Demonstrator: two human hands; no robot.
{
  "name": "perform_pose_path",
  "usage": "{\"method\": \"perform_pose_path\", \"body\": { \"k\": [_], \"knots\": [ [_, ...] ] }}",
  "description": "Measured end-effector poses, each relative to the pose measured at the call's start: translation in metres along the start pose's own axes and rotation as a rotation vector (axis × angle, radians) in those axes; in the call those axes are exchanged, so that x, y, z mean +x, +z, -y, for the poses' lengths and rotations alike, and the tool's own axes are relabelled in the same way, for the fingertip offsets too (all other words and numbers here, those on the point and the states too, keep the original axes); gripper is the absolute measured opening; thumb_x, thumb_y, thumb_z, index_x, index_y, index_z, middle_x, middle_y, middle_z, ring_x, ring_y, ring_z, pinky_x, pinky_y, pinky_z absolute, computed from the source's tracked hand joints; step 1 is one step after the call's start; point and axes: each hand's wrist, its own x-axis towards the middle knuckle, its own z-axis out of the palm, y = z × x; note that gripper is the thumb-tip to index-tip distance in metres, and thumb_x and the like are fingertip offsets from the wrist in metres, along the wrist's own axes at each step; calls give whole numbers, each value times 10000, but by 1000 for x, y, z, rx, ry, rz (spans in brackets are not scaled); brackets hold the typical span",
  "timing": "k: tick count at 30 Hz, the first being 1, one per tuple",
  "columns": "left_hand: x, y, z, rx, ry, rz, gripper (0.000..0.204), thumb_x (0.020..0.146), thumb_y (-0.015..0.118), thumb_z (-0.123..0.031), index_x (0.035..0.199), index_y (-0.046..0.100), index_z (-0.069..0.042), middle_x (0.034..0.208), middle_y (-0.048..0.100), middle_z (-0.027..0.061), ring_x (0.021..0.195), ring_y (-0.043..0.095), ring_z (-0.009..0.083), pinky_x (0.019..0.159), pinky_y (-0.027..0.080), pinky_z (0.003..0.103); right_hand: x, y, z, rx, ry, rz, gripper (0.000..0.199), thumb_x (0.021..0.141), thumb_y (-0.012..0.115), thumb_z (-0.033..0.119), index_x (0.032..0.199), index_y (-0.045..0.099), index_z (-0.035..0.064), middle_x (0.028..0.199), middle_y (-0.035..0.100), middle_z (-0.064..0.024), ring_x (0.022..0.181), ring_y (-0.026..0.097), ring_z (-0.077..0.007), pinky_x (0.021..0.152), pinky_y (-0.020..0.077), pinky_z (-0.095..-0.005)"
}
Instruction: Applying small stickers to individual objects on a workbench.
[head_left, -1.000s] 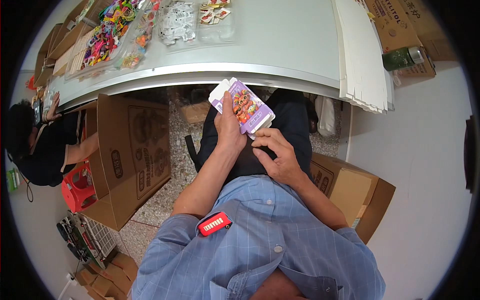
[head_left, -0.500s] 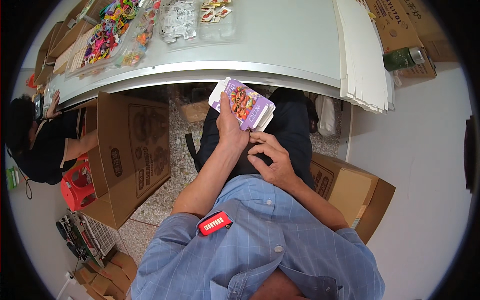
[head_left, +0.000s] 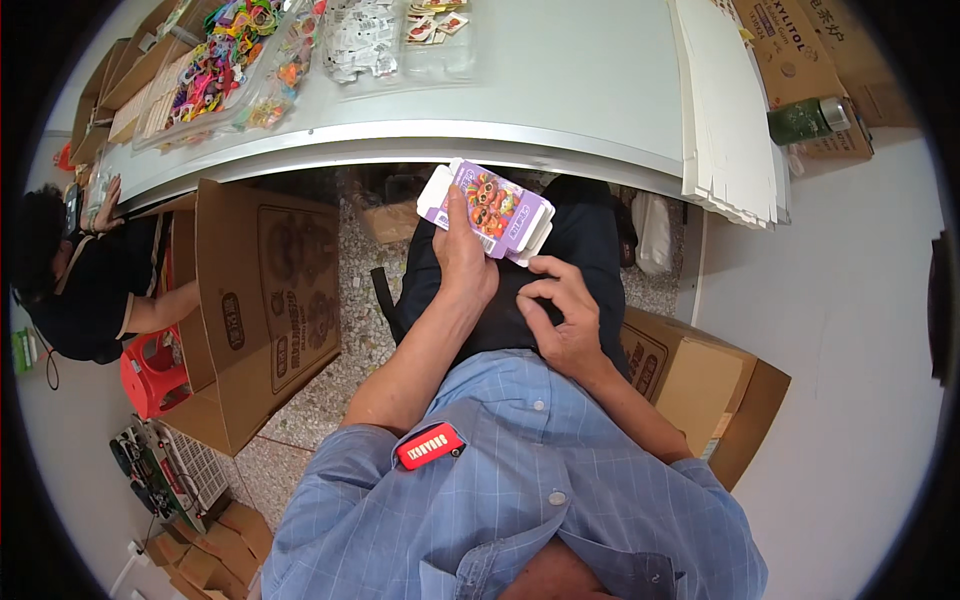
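From my end the right hand point(head_left: 568, 312)'s loosely curled with a thumb gap, near the left hand point(head_left: 466, 250) pinching a small purple box point(head_left: 500, 207) by the table point(head_left: 560, 85), probably light, crushable card, so I'd hold its sides gently.

workshop, worktable point(head_left: 575, 90), clear trays point(head_left: 445, 66), colourful trinkets point(head_left: 222, 62), cardboard cartons point(head_left: 245, 350)
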Motion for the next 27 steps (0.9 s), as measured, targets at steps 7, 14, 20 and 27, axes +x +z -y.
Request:
{"method": "perform_pose_path", "body": {
  "k": [7,14,20,27],
  "knots": [
    [-9,5,-5,84,-85,42,402,1068,566,-300,1340,525,-6,1189,676,109,1067,706,216,881,617,381,37,-43,-31,187,329,-259,440,1005,610,92,1415,473,10,1343,567,-147,1192,581,-214,959,507,-337],
    [-29,10,7,368,9,273,368,1033,631,-229,1285,497,4,1160,644,88,1034,640,145,913,536,323,68,-14,-49,405,501,177,699,1069,511,424,1554,285,-27,1463,502,-203,1355,485,-244,1127,372,-329],
    [-36,4,9,629,204,295,433,1004,670,-241,1275,475,35,1107,638,104,980,626,134,863,528,297,54,-19,-41,251,481,187,728,1060,517,438,1542,268,-47,1389,554,-248,1295,568,-304,1084,426,-375],
    [-21,44,-17,739,278,279,427,991,689,-263,1236,517,42,1085,660,117,940,646,151,822,534,299,74,-31,-20,338,344,124,684,1056,567,315,1547,271,-58,1427,530,-220,1319,526,-249,1102,410,-361]
  ]
}}
